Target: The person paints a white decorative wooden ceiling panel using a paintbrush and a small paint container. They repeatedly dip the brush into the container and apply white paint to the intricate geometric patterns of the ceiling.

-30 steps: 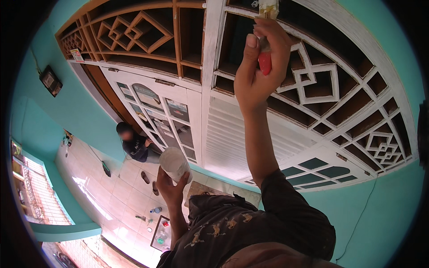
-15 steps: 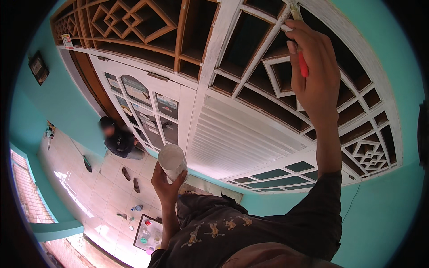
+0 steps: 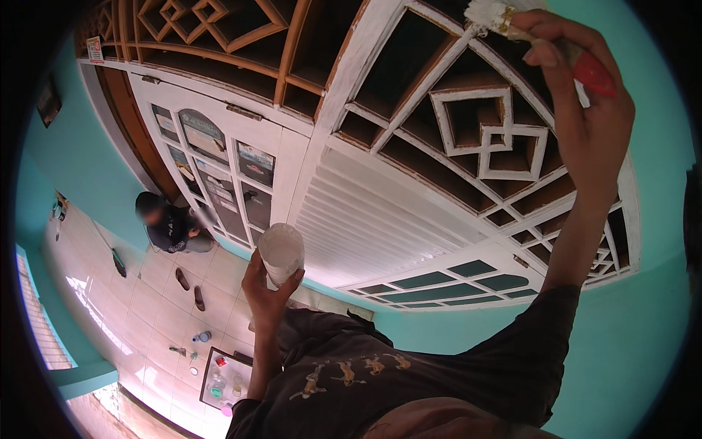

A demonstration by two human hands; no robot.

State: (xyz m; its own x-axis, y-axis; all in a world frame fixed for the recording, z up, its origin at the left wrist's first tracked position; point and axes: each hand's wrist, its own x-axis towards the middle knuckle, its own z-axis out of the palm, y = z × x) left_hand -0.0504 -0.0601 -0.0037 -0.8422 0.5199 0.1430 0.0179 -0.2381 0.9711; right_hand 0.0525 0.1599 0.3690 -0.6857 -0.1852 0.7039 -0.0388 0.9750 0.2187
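Red-handled brush [image 3: 504, 19] pinched (right hand [image 3: 603, 128]), white cylindrical cup [image 3: 284, 257] clasped (left hand [image 3: 265, 298]): I judged white lattice [image 3: 483, 162] brushing underway, steadiness needed next.

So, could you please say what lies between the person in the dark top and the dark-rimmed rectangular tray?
In the head view, a pair of dark brown shoes, then a blue bottle nearer the tray, on pale tiles.

The sticker [image 3: 94, 49] and door glass [image 3: 202, 134] bear illegibly small print.
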